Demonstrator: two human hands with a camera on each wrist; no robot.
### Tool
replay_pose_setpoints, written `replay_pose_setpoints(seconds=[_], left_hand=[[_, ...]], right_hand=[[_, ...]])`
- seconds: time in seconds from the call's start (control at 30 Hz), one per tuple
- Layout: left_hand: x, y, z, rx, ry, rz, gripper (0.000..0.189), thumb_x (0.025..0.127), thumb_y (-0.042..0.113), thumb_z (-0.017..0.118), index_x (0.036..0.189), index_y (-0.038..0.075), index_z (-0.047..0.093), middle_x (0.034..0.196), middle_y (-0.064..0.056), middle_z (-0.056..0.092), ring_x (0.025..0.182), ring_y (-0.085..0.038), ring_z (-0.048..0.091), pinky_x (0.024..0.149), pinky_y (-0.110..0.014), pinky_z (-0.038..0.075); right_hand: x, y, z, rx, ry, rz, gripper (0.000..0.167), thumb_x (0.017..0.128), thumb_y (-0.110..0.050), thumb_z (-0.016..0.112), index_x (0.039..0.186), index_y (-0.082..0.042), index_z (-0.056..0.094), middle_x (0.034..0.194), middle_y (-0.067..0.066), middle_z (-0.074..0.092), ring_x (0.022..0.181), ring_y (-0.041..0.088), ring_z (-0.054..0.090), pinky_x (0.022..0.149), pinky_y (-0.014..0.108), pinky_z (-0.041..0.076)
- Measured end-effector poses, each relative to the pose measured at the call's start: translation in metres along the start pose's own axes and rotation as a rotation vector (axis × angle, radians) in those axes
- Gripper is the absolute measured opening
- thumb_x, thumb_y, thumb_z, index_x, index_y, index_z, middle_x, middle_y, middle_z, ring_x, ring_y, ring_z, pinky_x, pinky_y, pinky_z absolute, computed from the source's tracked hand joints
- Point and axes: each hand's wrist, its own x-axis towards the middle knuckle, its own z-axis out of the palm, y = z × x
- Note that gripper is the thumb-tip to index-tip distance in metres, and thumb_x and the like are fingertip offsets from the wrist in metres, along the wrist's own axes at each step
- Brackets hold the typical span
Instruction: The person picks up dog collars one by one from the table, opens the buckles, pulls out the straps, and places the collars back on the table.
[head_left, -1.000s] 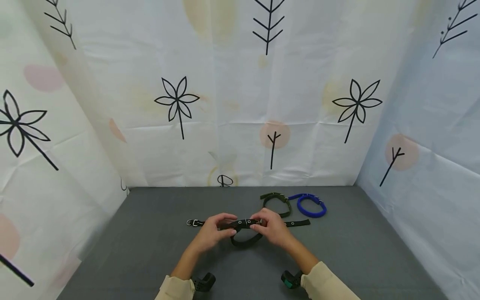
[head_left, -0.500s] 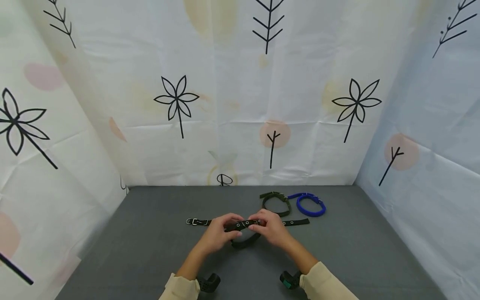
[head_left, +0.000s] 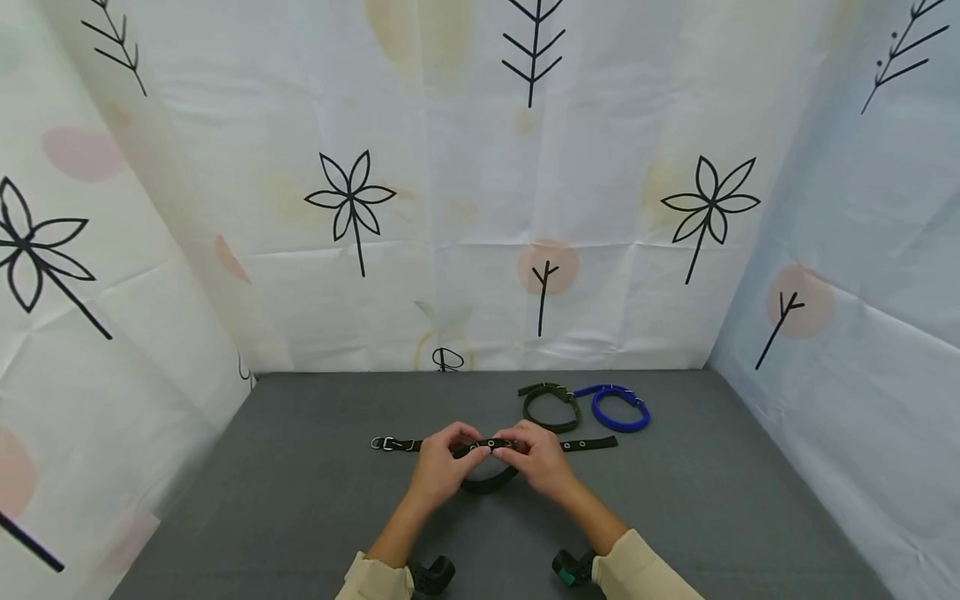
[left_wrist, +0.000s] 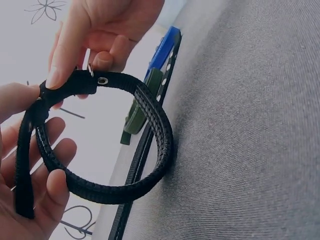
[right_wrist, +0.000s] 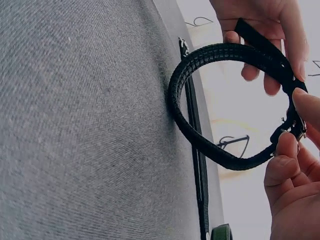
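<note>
Both hands hold one black collar (head_left: 489, 483) by its upper edge, its loop hanging down just above the table. My left hand (head_left: 442, 468) pinches the strap between thumb and fingers; a loose strap end sticks out across its fingers in the left wrist view (left_wrist: 24, 185). Close beside it, my right hand (head_left: 543, 462) pinches the part with the metal buckle (right_wrist: 301, 129). The thumbs nearly meet in the head view. Through the loop, both wrist views show a second black collar (head_left: 589, 444) lying straight on the table behind the hands.
A green collar (head_left: 551, 428) and a blue collar (head_left: 621, 426) lie curled at the back right of the grey table (head_left: 315, 500). White patterned cloth (head_left: 450, 167) hangs behind and on both sides.
My left hand has moved right, along the strap, toward my right hand. The thumbs are now closer together. The collars on the table have stayed put.
</note>
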Motion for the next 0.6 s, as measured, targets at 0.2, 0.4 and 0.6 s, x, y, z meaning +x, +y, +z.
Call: replay_pose_setpoints(seconds=[0.2,0.4,0.6], left_hand=[[0.0,0.0,0.0,-0.04,0.001,-0.024,0.014,0.084,0.022,0.078,0.094,0.017,0.069,0.087,0.007,0.069,0.083,-0.013,0.064,0.074,-0.033,0.05],[0.0,0.002,-0.004,-0.115,-0.011,-0.087,0.015,0.084,0.014,0.077,0.097,0.013,0.07,0.087,0.002,0.07,0.083,-0.016,0.064,0.071,-0.03,0.048],[-0.004,0.036,-0.019,-0.173,-0.049,-0.126,0.014,0.086,0.004,0.073,0.099,0.001,0.069,0.089,-0.01,0.07,0.081,-0.024,0.063,0.061,-0.028,0.05]], right_hand=[[-0.002,0.0,0.002,0.031,0.037,0.037,0.015,0.084,-0.01,0.076,0.099,-0.009,0.075,0.085,-0.002,0.062,0.062,0.008,0.049,0.054,0.024,0.044],[-0.001,-0.021,0.002,0.115,0.07,0.101,0.015,0.086,-0.002,0.072,0.1,0.002,0.073,0.083,0.008,0.063,0.061,0.012,0.054,0.053,0.024,0.046],[-0.001,-0.042,0.003,0.338,0.126,0.22,0.015,0.089,0.003,0.067,0.102,0.011,0.068,0.076,0.008,0.057,0.052,0.009,0.049,0.047,0.024,0.044]])
